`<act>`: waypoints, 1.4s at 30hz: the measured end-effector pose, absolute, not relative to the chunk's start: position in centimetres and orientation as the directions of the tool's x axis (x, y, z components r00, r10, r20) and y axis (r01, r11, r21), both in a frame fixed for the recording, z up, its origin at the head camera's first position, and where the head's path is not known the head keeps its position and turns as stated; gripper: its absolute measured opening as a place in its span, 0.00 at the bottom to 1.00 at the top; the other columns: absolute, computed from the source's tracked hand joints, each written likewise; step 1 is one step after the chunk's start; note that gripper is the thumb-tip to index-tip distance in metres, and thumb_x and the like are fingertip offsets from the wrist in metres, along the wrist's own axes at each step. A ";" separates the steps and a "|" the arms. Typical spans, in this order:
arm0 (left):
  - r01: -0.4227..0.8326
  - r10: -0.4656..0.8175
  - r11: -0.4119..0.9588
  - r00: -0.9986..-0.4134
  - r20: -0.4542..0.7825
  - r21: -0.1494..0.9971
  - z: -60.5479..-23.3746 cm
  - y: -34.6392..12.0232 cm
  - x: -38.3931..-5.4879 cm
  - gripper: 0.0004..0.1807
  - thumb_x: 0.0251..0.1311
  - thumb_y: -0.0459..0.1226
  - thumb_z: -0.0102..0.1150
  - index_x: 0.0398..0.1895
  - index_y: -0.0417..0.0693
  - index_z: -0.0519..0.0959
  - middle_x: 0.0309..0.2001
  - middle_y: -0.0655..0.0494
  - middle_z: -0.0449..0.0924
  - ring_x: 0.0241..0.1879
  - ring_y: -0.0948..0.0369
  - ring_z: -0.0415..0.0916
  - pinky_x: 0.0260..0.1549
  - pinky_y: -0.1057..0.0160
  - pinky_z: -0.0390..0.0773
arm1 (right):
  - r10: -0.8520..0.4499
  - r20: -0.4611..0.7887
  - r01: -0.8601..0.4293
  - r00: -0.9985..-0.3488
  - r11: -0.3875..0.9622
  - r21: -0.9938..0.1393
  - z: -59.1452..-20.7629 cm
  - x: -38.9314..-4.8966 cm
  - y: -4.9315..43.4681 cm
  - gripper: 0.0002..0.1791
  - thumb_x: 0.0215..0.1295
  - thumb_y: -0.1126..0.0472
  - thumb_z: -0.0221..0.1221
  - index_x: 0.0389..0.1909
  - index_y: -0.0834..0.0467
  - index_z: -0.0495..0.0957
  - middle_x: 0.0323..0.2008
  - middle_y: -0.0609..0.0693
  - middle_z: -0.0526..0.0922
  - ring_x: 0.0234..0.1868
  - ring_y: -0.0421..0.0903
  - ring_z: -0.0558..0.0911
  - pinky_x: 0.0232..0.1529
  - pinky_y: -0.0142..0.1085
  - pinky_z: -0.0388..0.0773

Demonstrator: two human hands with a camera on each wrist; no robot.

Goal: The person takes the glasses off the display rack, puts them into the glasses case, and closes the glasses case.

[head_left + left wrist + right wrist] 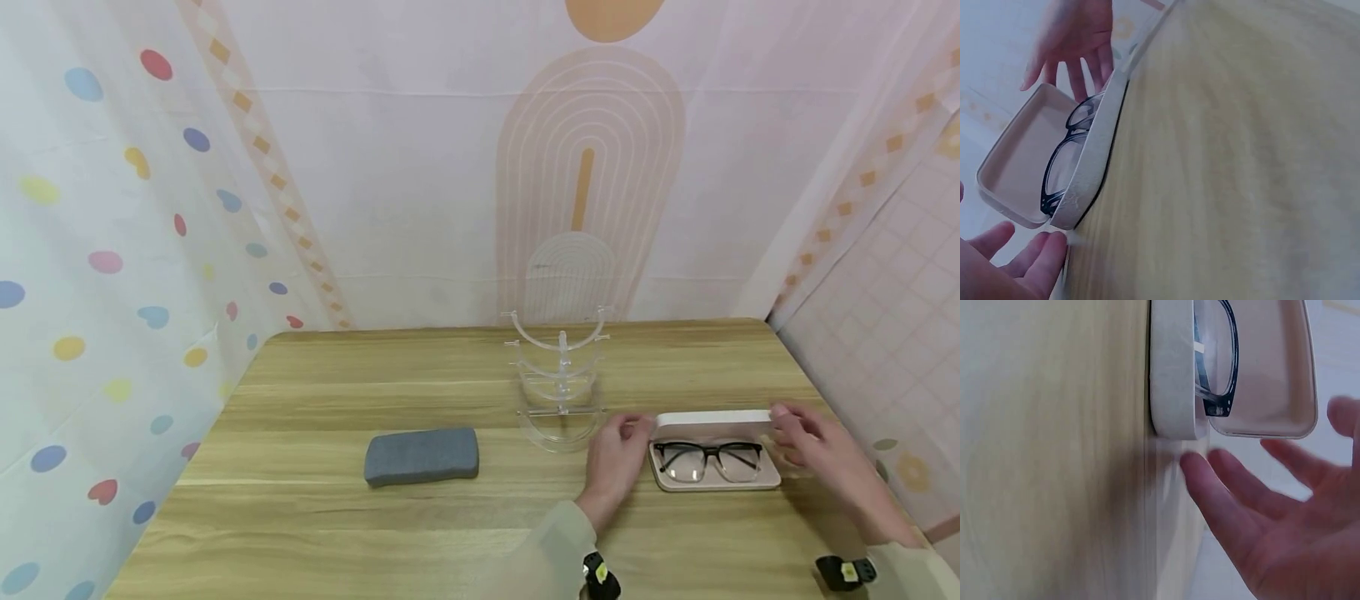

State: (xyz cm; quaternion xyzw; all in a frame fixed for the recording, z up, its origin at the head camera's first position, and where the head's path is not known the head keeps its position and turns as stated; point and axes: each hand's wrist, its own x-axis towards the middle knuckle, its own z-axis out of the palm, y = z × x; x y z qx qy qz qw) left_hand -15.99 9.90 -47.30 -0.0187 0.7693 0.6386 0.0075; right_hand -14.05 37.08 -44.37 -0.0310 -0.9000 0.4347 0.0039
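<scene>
A pale eyeglass case (715,485) stands with its lid (712,419) raised at the back, on the right part of the table. Inside lies a pair of black-framed glasses (708,463) with clear lower rims, lenses toward me in the head view. My left hand (617,454) is at the case's left end; its fingertips (1054,247) come close to the corner, thumb apart. At the other end is my right hand (817,446), its fingers (1235,481) spread and slightly bent just off the case. Neither hand grips anything.
A grey-blue eyeglass case (422,456), closed, lies left of the middle of the wooden table (300,517). A clear tiered glasses stand (562,375) rises behind my left hand. Patterned curtains (420,183) hang along the table's back and sides.
</scene>
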 end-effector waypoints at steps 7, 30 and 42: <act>-0.106 0.041 0.226 -0.992 -0.118 0.968 -46.5 10.1 -16.6 0.21 0.67 0.58 0.62 0.48 0.54 0.89 0.44 0.59 0.87 0.45 0.61 0.81 0.49 0.57 0.80 | -0.045 -0.178 0.121 -0.983 0.567 -0.815 -44.2 -14.7 36.4 0.39 0.86 0.46 0.34 0.75 0.78 0.51 0.66 0.86 0.61 0.56 0.66 0.82 0.42 0.40 0.87; -0.131 0.199 0.055 -0.970 -0.139 0.990 -46.6 9.6 -16.7 0.10 0.53 0.35 0.79 0.39 0.46 0.90 0.31 0.64 0.83 0.32 0.70 0.74 0.34 0.72 0.75 | -0.315 -0.175 0.053 -0.933 0.361 -0.931 -45.3 -14.6 40.2 0.14 0.82 0.63 0.49 0.63 0.55 0.75 0.53 0.38 0.77 0.51 0.30 0.79 0.47 0.40 0.86; -0.098 0.279 0.151 -0.951 -0.137 0.984 -46.7 8.8 -16.4 0.17 0.44 0.29 0.83 0.39 0.49 0.90 0.32 0.68 0.81 0.34 0.71 0.74 0.37 0.72 0.77 | -0.381 -0.057 -0.107 -0.923 0.395 -0.912 -46.1 -13.8 40.7 0.16 0.75 0.72 0.56 0.61 0.62 0.74 0.57 0.22 0.70 0.53 0.25 0.76 0.45 0.33 0.85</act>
